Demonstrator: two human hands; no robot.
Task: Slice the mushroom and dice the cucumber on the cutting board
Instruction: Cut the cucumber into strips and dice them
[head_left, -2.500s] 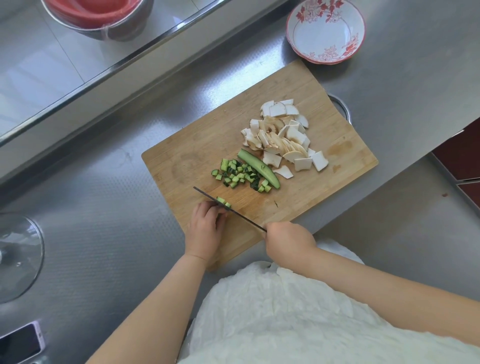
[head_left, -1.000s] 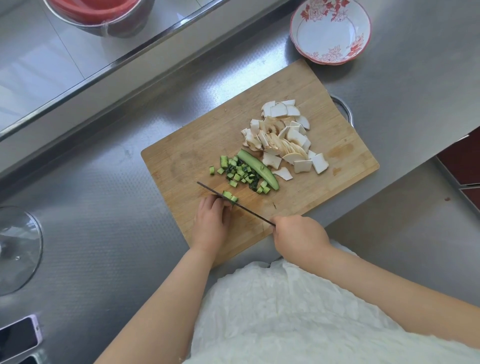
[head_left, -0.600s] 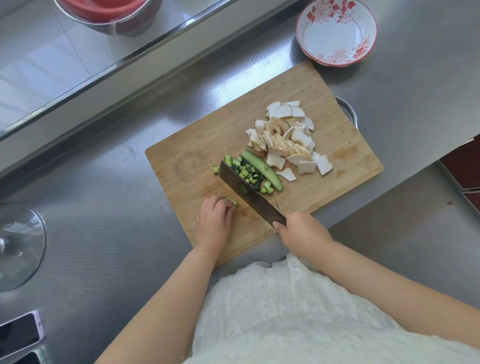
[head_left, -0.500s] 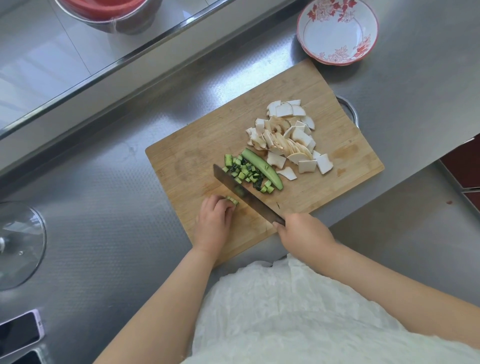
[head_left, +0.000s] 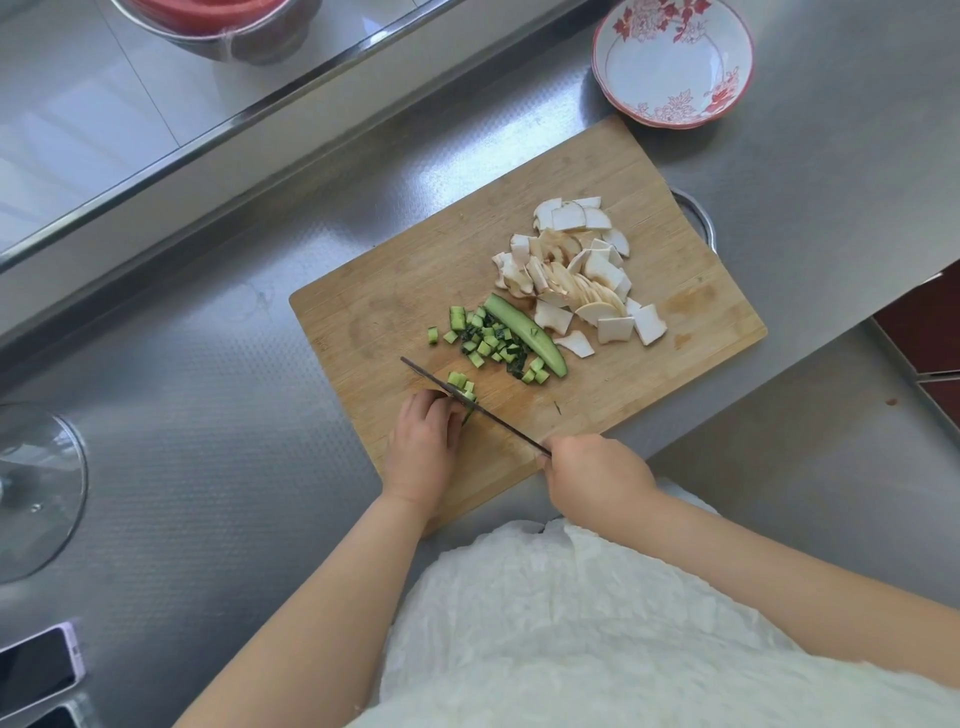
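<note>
A white crinkled garment fills the near edge. The right hand is closed around the handle of a knife, whose thin dark blade runs edge-on across the near part of the cutting board. The left hand sits just beside the blade with fingers curled down over a small cucumber piece, pinning it to the board. A few fresh cubes lie on the far side of the blade. Beyond them sits a heap of diced cucumber, touching an uncut cucumber strip. Farther right and back lies the pile of sliced mushroom. The board rests on a steel counter. At the left edge are a glass lid and a phone. Past the board stands a red-and-white flowered bowl, and at the top left a metal bowl with something red
</note>
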